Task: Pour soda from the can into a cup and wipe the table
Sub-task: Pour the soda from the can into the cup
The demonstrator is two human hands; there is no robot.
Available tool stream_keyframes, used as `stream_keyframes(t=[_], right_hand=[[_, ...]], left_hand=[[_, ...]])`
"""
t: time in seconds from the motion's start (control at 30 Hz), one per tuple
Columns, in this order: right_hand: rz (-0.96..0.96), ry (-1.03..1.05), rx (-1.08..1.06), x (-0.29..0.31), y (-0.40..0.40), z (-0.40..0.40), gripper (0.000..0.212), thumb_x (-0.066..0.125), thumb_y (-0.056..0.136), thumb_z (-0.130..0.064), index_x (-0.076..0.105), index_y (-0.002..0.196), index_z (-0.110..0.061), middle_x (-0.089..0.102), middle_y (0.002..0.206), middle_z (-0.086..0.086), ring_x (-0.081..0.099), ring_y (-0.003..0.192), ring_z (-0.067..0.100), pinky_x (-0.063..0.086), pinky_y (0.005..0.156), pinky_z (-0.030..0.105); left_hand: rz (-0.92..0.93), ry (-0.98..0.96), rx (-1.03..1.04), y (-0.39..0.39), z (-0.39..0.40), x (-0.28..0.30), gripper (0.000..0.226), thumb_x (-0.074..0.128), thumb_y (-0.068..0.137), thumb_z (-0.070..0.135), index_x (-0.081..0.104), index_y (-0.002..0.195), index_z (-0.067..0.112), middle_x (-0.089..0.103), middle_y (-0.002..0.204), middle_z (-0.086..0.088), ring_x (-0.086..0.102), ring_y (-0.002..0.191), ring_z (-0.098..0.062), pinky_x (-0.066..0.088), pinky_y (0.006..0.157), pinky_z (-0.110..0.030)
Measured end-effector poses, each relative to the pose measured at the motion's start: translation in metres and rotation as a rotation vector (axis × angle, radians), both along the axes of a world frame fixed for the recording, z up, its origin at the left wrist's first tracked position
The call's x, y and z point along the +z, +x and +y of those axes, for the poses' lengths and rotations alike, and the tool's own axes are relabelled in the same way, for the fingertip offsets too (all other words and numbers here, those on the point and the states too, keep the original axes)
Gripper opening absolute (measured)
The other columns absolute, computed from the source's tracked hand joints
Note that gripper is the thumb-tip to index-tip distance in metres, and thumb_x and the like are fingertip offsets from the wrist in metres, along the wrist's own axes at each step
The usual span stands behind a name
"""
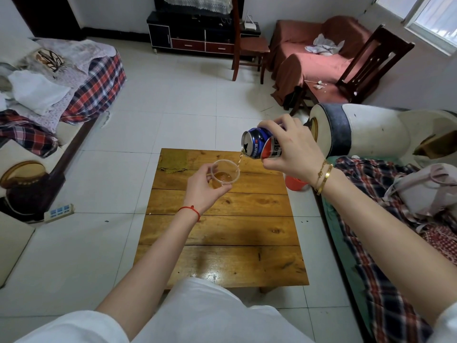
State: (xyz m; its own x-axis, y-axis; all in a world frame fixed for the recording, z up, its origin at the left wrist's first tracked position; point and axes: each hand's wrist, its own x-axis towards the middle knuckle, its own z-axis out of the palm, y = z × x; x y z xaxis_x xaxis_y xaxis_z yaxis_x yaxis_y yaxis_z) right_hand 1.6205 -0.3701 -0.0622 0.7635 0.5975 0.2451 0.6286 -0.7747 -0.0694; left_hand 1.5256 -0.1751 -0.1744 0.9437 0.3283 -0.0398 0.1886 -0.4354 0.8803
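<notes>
My right hand (293,149) grips a blue soda can (257,144), tipped on its side with its mouth to the left. A thin brown stream runs from the can into a clear plastic cup (225,174). My left hand (201,189) holds that cup just above the low wooden table (222,233); a little brown soda lies in its bottom. A yellow-green cloth (174,162) lies flat on the table's far left corner.
A red container (295,183) stands on the floor by the table's right edge, under my right wrist. Sofas with plaid covers flank the table left and right. A power strip (59,212) lies on the white tiles at left.
</notes>
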Motion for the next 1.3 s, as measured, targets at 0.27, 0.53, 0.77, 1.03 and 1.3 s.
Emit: stream_keyframes(t=[0.27,0.53,0.77,1.03,1.3], right_hand=[[-0.007,-0.003,-0.003,0.002,-0.003,0.002,0.069,0.069,0.069,-0.04,0.047,0.132,-0.025,0.048,0.118,0.005,0.047,0.106,0.023,0.044,0.089,0.04],[-0.011,0.0,0.001,0.003,-0.004,0.003,0.068,0.069,0.068,-0.039,0.047,0.131,-0.025,0.048,0.117,0.006,0.047,0.104,0.023,0.045,0.089,0.041],[-0.013,-0.005,0.007,0.004,-0.007,0.005,0.068,0.068,0.069,-0.039,0.047,0.132,-0.024,0.048,0.118,0.006,0.046,0.104,0.023,0.045,0.088,0.04],[-0.018,-0.007,0.005,0.006,-0.01,0.005,0.069,0.069,0.068,-0.039,0.047,0.132,-0.024,0.048,0.118,0.006,0.046,0.105,0.023,0.044,0.09,0.041],[-0.012,-0.004,0.005,0.007,-0.012,0.005,0.069,0.068,0.068,-0.039,0.047,0.132,-0.024,0.048,0.118,0.006,0.046,0.104,0.023,0.043,0.088,0.039]], left_hand=[[-0.003,0.019,-0.001,-0.002,0.0,0.0,0.073,0.084,0.074,0.029,0.05,0.136,0.014,0.058,0.135,-0.004,0.057,0.121,-0.02,0.047,0.097,-0.028],[-0.007,0.022,0.001,-0.004,0.0,0.002,0.072,0.083,0.075,0.028,0.05,0.136,0.013,0.058,0.136,-0.004,0.057,0.121,-0.02,0.045,0.094,-0.024],[-0.009,0.029,0.003,-0.006,0.0,0.002,0.072,0.083,0.074,0.029,0.05,0.136,0.014,0.058,0.136,-0.004,0.057,0.121,-0.021,0.048,0.099,-0.031],[-0.005,0.03,0.002,-0.008,0.0,0.003,0.072,0.084,0.074,0.029,0.05,0.136,0.013,0.058,0.136,-0.004,0.057,0.121,-0.02,0.047,0.096,-0.027],[-0.013,0.019,0.003,-0.01,0.0,0.004,0.069,0.084,0.074,0.028,0.051,0.134,0.014,0.058,0.134,-0.003,0.056,0.121,-0.018,0.044,0.094,-0.023]])
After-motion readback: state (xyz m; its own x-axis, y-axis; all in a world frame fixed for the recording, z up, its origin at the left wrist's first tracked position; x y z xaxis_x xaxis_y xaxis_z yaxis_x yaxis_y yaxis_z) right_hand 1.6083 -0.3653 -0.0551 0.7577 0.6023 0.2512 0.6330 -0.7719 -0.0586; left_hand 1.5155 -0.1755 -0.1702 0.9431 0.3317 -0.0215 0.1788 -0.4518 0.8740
